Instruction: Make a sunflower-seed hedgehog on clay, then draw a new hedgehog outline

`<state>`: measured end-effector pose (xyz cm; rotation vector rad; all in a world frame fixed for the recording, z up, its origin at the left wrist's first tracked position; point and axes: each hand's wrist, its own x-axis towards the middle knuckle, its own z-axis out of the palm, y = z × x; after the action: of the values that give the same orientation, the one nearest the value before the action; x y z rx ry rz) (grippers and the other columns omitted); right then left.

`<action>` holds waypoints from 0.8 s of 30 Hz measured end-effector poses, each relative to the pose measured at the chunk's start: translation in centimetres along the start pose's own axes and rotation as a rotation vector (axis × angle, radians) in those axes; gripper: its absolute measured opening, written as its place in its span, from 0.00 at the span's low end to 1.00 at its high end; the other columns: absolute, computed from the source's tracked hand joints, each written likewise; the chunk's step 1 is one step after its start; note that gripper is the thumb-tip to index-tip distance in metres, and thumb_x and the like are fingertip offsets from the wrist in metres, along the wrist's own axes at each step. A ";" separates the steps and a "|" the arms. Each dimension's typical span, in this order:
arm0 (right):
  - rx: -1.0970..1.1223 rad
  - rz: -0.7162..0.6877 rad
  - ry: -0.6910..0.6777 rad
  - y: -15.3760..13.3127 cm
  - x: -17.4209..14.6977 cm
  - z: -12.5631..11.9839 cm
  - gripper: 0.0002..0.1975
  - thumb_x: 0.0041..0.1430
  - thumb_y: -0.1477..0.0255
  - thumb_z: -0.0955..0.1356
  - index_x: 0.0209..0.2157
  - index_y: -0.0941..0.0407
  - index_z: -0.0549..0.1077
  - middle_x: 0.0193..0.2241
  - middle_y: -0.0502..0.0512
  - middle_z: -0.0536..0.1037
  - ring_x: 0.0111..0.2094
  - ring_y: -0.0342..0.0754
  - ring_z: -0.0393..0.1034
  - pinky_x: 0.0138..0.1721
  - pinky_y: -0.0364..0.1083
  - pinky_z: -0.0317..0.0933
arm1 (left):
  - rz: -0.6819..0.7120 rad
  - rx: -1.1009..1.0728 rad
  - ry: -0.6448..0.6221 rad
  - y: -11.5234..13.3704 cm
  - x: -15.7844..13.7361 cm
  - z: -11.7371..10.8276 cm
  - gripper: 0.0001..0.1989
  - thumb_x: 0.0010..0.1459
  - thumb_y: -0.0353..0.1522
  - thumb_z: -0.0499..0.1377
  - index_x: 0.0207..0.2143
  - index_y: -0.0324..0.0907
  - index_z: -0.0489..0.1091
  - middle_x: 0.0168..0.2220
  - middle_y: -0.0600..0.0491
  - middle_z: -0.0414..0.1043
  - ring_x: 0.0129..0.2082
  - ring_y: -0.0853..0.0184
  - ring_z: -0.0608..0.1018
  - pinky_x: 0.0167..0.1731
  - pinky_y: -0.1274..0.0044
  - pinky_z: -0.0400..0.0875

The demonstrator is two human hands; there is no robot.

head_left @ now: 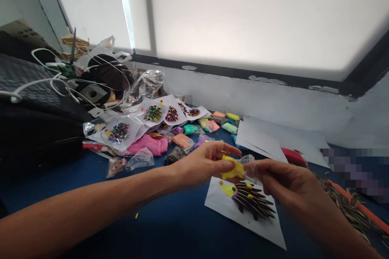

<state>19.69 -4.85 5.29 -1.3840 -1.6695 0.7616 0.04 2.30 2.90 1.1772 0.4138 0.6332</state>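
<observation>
the left hand (209, 162) pinches the yellow clay (234, 170) between thumb and fingers while the right hand (284, 178) is clamped on the clear bag (249, 162) just right of it, both near the far side of the hedgehog (253, 201), which lies on paper (223, 205) on the right of the counter (170, 226).

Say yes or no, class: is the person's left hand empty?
No, the left hand holds a yellow lump between its thumb and fingers.
</observation>
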 end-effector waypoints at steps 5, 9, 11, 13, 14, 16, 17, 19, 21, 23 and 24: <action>0.062 0.076 -0.083 1.0 -0.1 0.0 0.14 0.56 0.57 0.71 0.35 0.54 0.81 0.32 0.56 0.83 0.35 0.52 0.79 0.34 0.48 0.74 | 0.027 0.062 0.009 0.4 -0.1 0.3 0.20 0.57 0.19 0.60 0.52 0.35 0.67 0.39 0.50 0.75 0.39 0.68 0.78 0.44 0.74 0.68; 0.045 0.114 -0.126 1.9 0.0 -0.2 0.17 0.55 0.58 0.72 0.45 0.50 0.81 0.30 0.54 0.83 0.34 0.54 0.79 0.34 0.50 0.75 | 0.010 0.086 0.010 0.6 -0.2 0.4 0.20 0.58 0.17 0.57 0.52 0.35 0.65 0.38 0.50 0.74 0.39 0.68 0.77 0.43 0.75 0.67; 0.068 0.143 -0.145 1.8 0.1 -0.2 0.16 0.53 0.58 0.74 0.42 0.49 0.82 0.30 0.54 0.83 0.34 0.54 0.80 0.33 0.50 0.75 | -0.004 0.076 0.007 0.5 -0.2 0.5 0.19 0.59 0.18 0.57 0.52 0.35 0.64 0.38 0.50 0.74 0.37 0.69 0.77 0.43 0.75 0.67; 0.091 0.156 -0.164 1.4 0.1 -0.1 0.16 0.53 0.58 0.74 0.42 0.49 0.82 0.30 0.54 0.83 0.33 0.54 0.80 0.33 0.50 0.75 | -0.006 0.079 0.007 0.5 -0.3 0.6 0.18 0.60 0.19 0.57 0.53 0.34 0.64 0.37 0.50 0.73 0.36 0.69 0.77 0.43 0.74 0.67; 0.078 0.136 -0.148 1.3 0.1 0.1 0.17 0.54 0.58 0.73 0.43 0.50 0.82 0.28 0.54 0.83 0.32 0.53 0.80 0.31 0.49 0.75 | -0.002 0.083 0.010 0.4 -0.3 0.7 0.18 0.60 0.20 0.57 0.53 0.34 0.64 0.37 0.50 0.73 0.36 0.69 0.76 0.43 0.74 0.67; -0.012 0.070 -0.110 1.0 -0.2 0.4 0.18 0.56 0.59 0.72 0.46 0.51 0.81 0.27 0.53 0.81 0.28 0.50 0.78 0.27 0.46 0.74 | 0.004 0.096 0.008 0.3 -0.2 0.8 0.18 0.61 0.20 0.56 0.54 0.34 0.64 0.39 0.49 0.73 0.37 0.68 0.76 0.43 0.73 0.67; -0.072 0.022 -0.072 0.9 -0.3 0.7 0.18 0.57 0.59 0.72 0.47 0.51 0.80 0.28 0.52 0.81 0.27 0.49 0.76 0.25 0.44 0.72 | 0.004 0.106 0.003 0.1 -0.2 0.9 0.19 0.61 0.19 0.55 0.54 0.35 0.63 0.40 0.49 0.72 0.38 0.67 0.76 0.44 0.72 0.67; -0.171 -0.063 -0.032 0.7 -0.6 1.1 0.17 0.58 0.61 0.71 0.46 0.51 0.80 0.31 0.53 0.80 0.28 0.47 0.75 0.24 0.42 0.71 | 0.004 0.130 -0.011 -0.2 -0.1 1.2 0.21 0.61 0.19 0.54 0.56 0.36 0.62 0.43 0.48 0.72 0.39 0.66 0.76 0.44 0.70 0.68; -0.208 -0.115 -0.022 0.5 -0.8 1.5 0.14 0.59 0.61 0.70 0.44 0.52 0.80 0.32 0.53 0.79 0.28 0.46 0.75 0.24 0.42 0.70 | 0.006 0.144 -0.017 -0.5 -0.1 1.4 0.21 0.61 0.19 0.53 0.56 0.37 0.62 0.45 0.46 0.71 0.40 0.66 0.76 0.45 0.70 0.68; -0.231 -0.138 -0.022 0.2 -1.0 1.7 0.12 0.59 0.62 0.70 0.40 0.52 0.80 0.29 0.52 0.79 0.25 0.45 0.74 0.22 0.41 0.68 | 0.007 0.136 -0.010 -0.7 -0.1 1.5 0.20 0.62 0.21 0.54 0.56 0.36 0.61 0.48 0.44 0.70 0.41 0.65 0.76 0.45 0.70 0.68; -0.249 -0.147 -0.016 0.0 -1.0 1.8 0.10 0.59 0.62 0.70 0.37 0.52 0.80 0.27 0.51 0.78 0.22 0.44 0.72 0.21 0.40 0.66 | 0.007 0.129 -0.006 -0.7 -0.1 1.5 0.21 0.62 0.21 0.55 0.57 0.36 0.61 0.48 0.44 0.70 0.42 0.64 0.76 0.45 0.70 0.68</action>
<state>18.20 -5.76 4.19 -1.4050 -1.9049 0.4946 1.06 1.01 2.78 1.3033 0.4510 0.6167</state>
